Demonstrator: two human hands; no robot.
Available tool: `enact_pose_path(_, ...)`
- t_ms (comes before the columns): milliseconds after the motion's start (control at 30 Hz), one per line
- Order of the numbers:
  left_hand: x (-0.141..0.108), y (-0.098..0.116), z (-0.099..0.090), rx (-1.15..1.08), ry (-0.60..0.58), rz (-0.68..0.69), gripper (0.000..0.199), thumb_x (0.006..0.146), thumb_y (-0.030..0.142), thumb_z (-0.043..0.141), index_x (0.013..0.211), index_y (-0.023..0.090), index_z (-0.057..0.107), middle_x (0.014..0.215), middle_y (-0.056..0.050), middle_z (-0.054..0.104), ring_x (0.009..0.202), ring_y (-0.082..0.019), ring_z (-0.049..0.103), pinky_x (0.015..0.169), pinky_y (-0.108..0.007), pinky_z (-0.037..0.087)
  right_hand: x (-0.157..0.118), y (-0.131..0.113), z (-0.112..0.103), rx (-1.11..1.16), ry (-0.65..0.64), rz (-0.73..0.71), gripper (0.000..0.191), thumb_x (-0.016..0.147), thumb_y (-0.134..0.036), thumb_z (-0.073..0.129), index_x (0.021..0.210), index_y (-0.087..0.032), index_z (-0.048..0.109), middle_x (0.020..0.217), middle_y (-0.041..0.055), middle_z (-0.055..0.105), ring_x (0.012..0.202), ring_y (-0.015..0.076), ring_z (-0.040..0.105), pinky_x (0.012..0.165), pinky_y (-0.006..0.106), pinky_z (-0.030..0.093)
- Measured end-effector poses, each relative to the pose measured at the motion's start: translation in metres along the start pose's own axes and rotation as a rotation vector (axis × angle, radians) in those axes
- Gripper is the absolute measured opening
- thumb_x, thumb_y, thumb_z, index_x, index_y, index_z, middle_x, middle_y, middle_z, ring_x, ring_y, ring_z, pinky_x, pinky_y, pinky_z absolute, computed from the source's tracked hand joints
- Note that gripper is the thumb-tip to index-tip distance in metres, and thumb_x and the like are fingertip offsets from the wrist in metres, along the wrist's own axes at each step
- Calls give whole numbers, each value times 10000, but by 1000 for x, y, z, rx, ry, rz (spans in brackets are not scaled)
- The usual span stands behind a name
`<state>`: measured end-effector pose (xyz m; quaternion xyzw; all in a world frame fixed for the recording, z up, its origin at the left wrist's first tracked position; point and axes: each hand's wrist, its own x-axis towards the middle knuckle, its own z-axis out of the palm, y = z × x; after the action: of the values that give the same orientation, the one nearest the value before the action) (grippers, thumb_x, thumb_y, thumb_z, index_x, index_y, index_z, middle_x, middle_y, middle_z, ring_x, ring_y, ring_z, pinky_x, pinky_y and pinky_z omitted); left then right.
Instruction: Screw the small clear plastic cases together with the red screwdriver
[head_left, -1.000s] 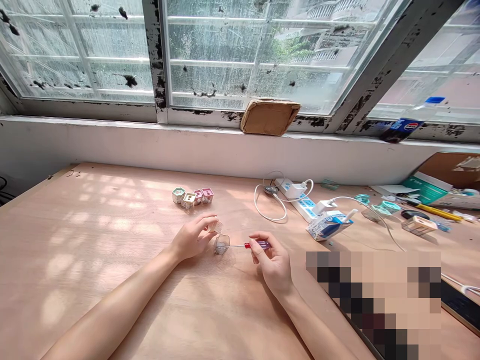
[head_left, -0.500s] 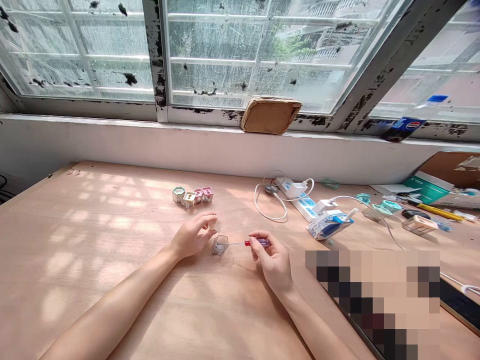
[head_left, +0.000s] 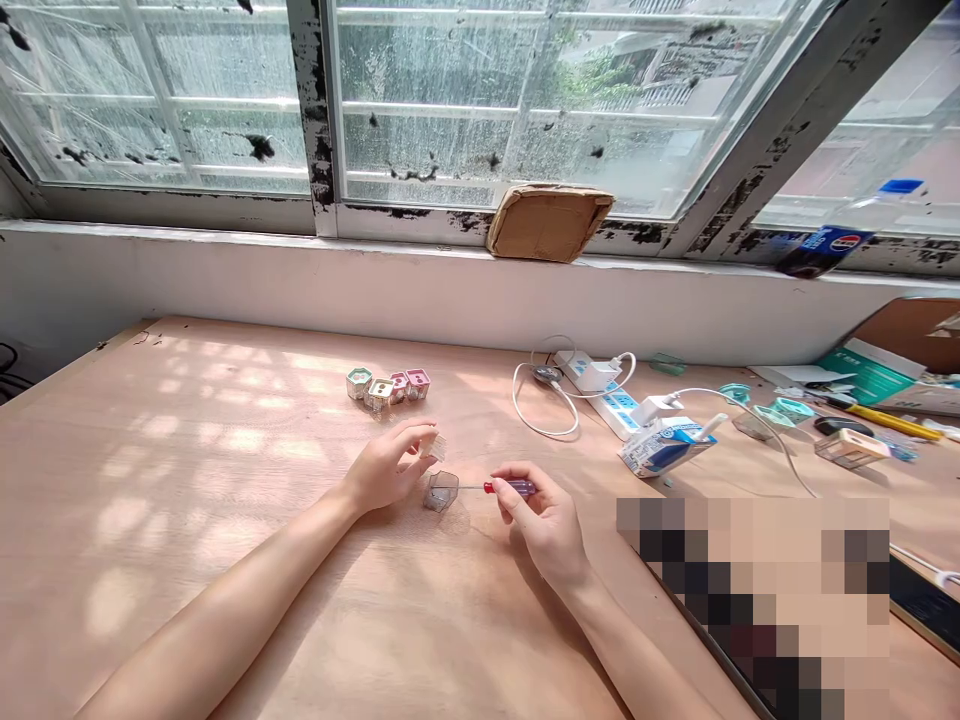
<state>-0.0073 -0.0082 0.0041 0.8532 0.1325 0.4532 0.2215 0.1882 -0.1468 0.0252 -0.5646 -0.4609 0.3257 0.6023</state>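
My right hand (head_left: 546, 515) grips a screwdriver (head_left: 514, 488) by its red and purple handle, the thin shaft pointing left. The tip reaches into a small clear plastic case (head_left: 441, 491) lying on the wooden table. Whether it touches anything inside is too small to tell. Just left of the case, my left hand (head_left: 391, 466) is closed around a small pale, ribbed piece (head_left: 431, 446) held between thumb and fingers. Behind my left hand stand several small boxes, among them a green-rimmed one (head_left: 359, 381), a cream one (head_left: 379, 393) and a pink one (head_left: 417, 383).
A power strip (head_left: 616, 405) with white chargers and cables lies to the right, beside a blue and white carton (head_left: 664, 447). Farther right are a yellow-handled tool (head_left: 896, 423) and teal plastic parts (head_left: 793, 409). A cola bottle (head_left: 829, 245) leans on the windowsill.
The screwdriver has moved slightly left, its shaft deeper into the clear case. My left hand keeps its hold on the pale piece. The view has shifted a little.
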Motion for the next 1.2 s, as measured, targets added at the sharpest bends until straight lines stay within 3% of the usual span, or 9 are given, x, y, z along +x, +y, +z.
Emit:
enact_pose_path(133, -1, 0, 0, -2, 1, -4, 275, 967, 203, 606, 1241, 210, 581, 1241, -122, 699, 994, -181, 716, 740, -280, 636, 0, -2, 0, -29, -5, -8, 296, 845, -474, 701, 837, -183, 648, 663, 17, 639, 511, 118, 492, 473, 239, 431)
enact_pose_path(233, -2, -1, -1, 7, -12, -21, 282, 964, 199, 607, 1244, 210, 577, 1248, -123, 693, 916, -161, 710, 737, -290, 635, -1, -3, -1, -162, 14, -93, 270, 883, -444, 671, 803, -186, 659, 666, 23, 648, 533, 127, 524, 493, 242, 448)
enact_pose_path(400, -3, -2, -1, 2, -32, -47, 272, 965, 212, 607, 1236, 213, 582, 1266, -126, 685, 981, -185, 712, 771, -317, 641, -9, -10, 0, -390, 49, -368, 170, 936, -312, 637, 811, -203, 672, 712, 21, 680, 620, 148, 620, 583, 250, 507)
enact_pose_path(500, -3, -3, -1, -7, -34, -68, 274, 966, 221, 609, 1238, 215, 587, 1294, -129, 674, 995, -188, 714, 769, -318, 646, -13, -17, 0, -507, 57, -573, 76, 935, -199, 640, 865, -209, 669, 705, 2, 678, 590, 128, 607, 578, 240, 495)
enact_pose_path(633, -2, -3, -1, -15, -34, -66, 282, 962, 221, 616, 1243, 209, 591, 1282, -134, 680, 1013, -196, 711, 753, -306, 647, -17, -24, 1, -587, 7, -776, 101, 922, -109, 638, 916, -208, 662, 654, -15, 637, 542, 116, 563, 544, 244, 451)
enact_pose_path(733, -2, -3, -1, -21, -29, -68, 274, 965, 227, 611, 1238, 206, 596, 1283, -136, 679, 998, -192, 712, 753, -306, 646, -18, -26, 0, -614, 10, -778, 92, 929, -142, 638, 881, -215, 666, 624, -11, 632, 523, 125, 562, 525, 257, 437)
enact_pose_path(933, -3, -3, 0, -18, -14, -76, 271, 964, 238, 617, 1233, 205, 605, 1269, -134, 682, 844, -142, 693, 701, -282, 636, -19, -23, 2, -630, 37, -596, 139, 955, -234, 610, 827, -231, 663, 636, 5, 662, 528, 138, 566, 531, 279, 459)
enact_pose_path(1200, -1, -5, -1, -50, -19, -79, 278, 962, 228, 620, 1238, 198, 604, 1244, -122, 689, 867, -137, 681, 728, -270, 634, -22, -26, 5, -620, 35, -615, 117, 936, -207, 642, 823, -233, 661, 624, -15, 648, 507, 129, 548, 532, 273, 447)
